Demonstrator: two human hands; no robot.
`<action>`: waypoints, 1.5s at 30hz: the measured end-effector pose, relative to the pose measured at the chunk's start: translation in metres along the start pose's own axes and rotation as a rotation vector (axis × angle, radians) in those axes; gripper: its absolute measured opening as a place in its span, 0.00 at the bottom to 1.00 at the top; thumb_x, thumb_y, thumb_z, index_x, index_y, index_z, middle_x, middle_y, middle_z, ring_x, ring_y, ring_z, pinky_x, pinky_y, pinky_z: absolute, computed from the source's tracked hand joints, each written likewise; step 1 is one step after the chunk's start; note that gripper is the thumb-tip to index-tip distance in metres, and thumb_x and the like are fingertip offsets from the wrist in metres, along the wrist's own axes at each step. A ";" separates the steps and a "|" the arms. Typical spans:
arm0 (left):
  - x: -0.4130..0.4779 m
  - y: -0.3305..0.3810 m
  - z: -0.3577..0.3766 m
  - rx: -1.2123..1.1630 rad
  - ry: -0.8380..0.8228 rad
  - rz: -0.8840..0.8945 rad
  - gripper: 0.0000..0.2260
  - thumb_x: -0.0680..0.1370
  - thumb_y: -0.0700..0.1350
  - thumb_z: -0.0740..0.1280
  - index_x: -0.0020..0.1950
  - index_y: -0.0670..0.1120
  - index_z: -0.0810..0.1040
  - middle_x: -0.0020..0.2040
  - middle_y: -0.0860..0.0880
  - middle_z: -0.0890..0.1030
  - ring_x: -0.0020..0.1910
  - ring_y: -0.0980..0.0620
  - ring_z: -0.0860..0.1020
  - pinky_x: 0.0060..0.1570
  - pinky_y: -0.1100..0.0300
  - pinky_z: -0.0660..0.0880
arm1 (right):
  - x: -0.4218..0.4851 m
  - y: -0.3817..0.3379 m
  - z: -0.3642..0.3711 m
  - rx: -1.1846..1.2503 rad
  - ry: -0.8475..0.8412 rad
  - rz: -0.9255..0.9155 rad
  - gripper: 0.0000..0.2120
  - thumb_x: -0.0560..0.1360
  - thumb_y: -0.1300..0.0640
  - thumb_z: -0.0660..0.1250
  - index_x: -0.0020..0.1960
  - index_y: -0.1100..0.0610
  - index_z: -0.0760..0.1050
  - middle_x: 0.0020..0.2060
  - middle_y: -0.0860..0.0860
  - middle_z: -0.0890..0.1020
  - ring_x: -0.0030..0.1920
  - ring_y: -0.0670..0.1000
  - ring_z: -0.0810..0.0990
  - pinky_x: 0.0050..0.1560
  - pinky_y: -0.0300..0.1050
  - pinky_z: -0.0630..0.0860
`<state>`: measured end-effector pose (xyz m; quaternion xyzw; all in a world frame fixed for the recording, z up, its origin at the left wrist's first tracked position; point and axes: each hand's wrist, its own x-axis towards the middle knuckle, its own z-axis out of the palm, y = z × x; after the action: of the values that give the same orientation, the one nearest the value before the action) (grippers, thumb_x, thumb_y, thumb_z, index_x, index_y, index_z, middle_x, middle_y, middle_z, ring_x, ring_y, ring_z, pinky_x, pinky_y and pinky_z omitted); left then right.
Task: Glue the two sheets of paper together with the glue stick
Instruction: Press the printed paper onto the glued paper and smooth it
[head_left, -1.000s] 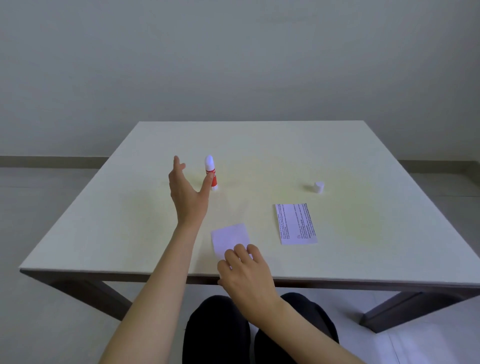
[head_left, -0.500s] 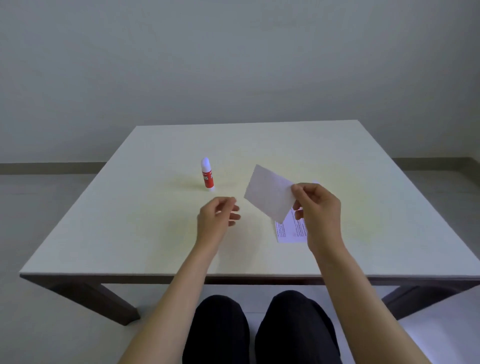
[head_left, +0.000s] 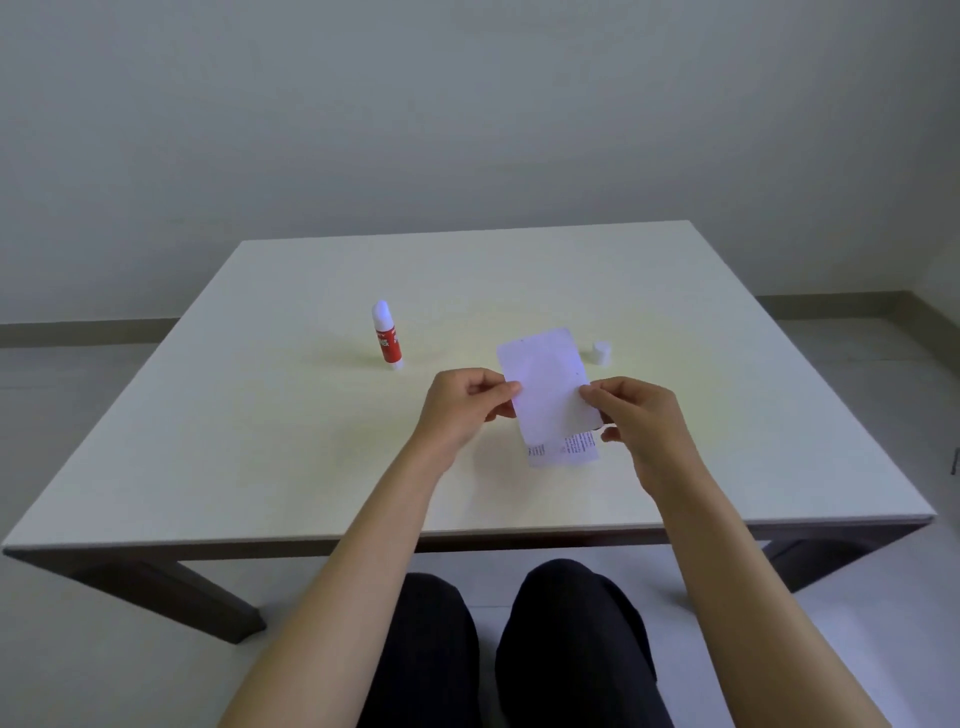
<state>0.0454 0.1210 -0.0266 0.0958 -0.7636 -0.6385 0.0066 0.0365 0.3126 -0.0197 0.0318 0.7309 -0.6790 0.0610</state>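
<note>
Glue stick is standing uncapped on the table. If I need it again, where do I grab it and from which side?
Grip the glue stick around its red barrel, well below the exposed white tip. It stands upright and alone on the table, so come in level from the near left with the left hand, fingers wrapping the sides. That hand would first have to let go of the paper.

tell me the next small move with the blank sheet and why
Probably lower the blank sheet flat onto the printed sheet and press. Both hands, left and right, pinch its side edges right above the printed sheet, whose near end shows below it. The glue stick stands uncapped and set aside on the table, the cap apart.
</note>
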 end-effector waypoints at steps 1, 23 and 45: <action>0.003 0.002 0.000 0.020 -0.001 -0.004 0.04 0.74 0.41 0.70 0.39 0.45 0.82 0.34 0.51 0.84 0.32 0.59 0.83 0.39 0.66 0.73 | 0.003 0.000 -0.002 -0.033 -0.006 -0.001 0.06 0.73 0.63 0.69 0.38 0.61 0.78 0.33 0.53 0.79 0.31 0.50 0.74 0.31 0.39 0.69; 0.028 -0.025 0.023 0.225 0.100 -0.154 0.17 0.68 0.40 0.75 0.51 0.44 0.72 0.34 0.50 0.82 0.32 0.58 0.81 0.34 0.65 0.70 | 0.027 0.037 -0.015 -0.290 -0.022 0.168 0.13 0.70 0.61 0.73 0.30 0.60 0.73 0.21 0.53 0.76 0.17 0.48 0.68 0.19 0.34 0.63; 0.032 -0.028 0.024 0.273 0.085 -0.169 0.17 0.67 0.39 0.76 0.49 0.44 0.72 0.37 0.46 0.84 0.32 0.56 0.82 0.36 0.64 0.71 | 0.028 0.039 -0.010 -0.475 -0.005 0.127 0.11 0.70 0.64 0.70 0.30 0.60 0.73 0.20 0.53 0.76 0.16 0.46 0.69 0.16 0.33 0.63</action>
<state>0.0150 0.1350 -0.0614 0.1865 -0.8316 -0.5224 -0.0279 0.0128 0.3246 -0.0612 0.0610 0.8664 -0.4829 0.1111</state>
